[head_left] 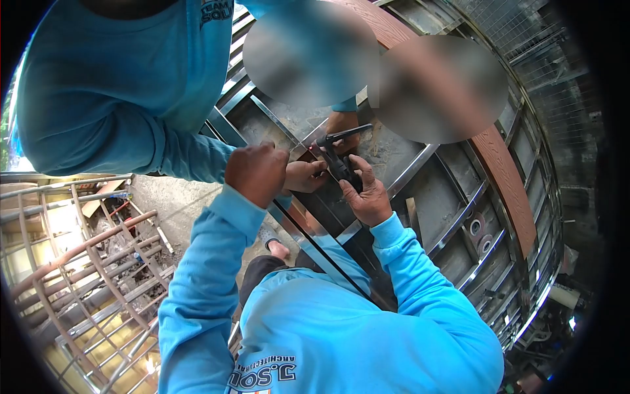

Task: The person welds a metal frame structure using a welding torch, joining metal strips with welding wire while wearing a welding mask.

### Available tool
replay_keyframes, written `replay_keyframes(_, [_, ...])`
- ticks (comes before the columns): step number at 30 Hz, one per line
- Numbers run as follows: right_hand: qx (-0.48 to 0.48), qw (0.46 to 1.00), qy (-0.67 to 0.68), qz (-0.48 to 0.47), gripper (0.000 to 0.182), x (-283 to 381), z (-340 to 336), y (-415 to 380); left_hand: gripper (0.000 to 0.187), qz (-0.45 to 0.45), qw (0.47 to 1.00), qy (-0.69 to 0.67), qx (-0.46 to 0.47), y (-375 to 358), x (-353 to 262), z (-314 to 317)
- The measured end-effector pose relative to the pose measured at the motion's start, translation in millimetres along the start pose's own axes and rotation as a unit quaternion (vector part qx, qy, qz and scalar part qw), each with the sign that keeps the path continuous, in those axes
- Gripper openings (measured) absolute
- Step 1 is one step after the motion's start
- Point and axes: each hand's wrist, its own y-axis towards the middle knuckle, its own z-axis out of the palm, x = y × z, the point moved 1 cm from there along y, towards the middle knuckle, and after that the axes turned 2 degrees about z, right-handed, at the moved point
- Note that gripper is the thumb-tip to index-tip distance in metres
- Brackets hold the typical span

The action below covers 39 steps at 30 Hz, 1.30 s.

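Observation:
My right hand [369, 198] is closed around the dark body of a black hand tool [340, 167], thumb and fingers on its near side. A long black bar or handle sticks out from the tool's far end, and a small red spot shows beside it. To the left, my left hand [256, 174] is curled into a fist; what it holds, if anything, is hidden. Between my hands, a co-worker's hand [305, 176] reaches in right at the tool. Another hand [344, 128] of the co-worker is just beyond the black bar.
A metal frame [413, 172] of crossing bars spreads below and to the right. Across it lies a long brown wood-grain plank [508, 190]. The co-worker's blue sleeve [190, 156] comes in from the left. Rusty pipes [85, 248] and metal grids stand at lower left.

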Motion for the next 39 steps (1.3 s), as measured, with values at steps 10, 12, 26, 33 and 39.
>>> replay_keyframes(10, [-0.18, 0.98, 0.073, 0.033, 0.059, 14.3, -67.4, -35.8, 0.024, -0.07, 0.964, -0.244, -0.079, -137.8, -24.4, 22.8])
replay_keyframes(12, [-0.203, 0.972, 0.066, 0.097, 0.06, 18.0, -92.2, -45.2, 0.031, -0.082, 0.961, -0.258, -0.053, -168.8, -23.5, 40.0])
replay_keyframes(26, [-0.415, 0.894, -0.087, 0.147, 0.077, -124.0, -169.4, -129.5, 0.021, -0.135, 0.93, -0.331, -0.091, -301.0, 5.3, 150.0])
replay_keyframes(33, [-0.408, 0.888, -0.157, 0.146, 0.078, -51.9, -104.6, -150.4, 0.028, -0.216, 0.911, -0.351, -0.021, -393.8, 10.9, 229.3])
replay_keyframes(39, [-0.41, 0.879, -0.159, 0.183, 0.079, -55.4, -94.1, -175.6, 0.032, -0.285, 0.88, -0.37, 0.086, -460.6, 19.7, 297.8])
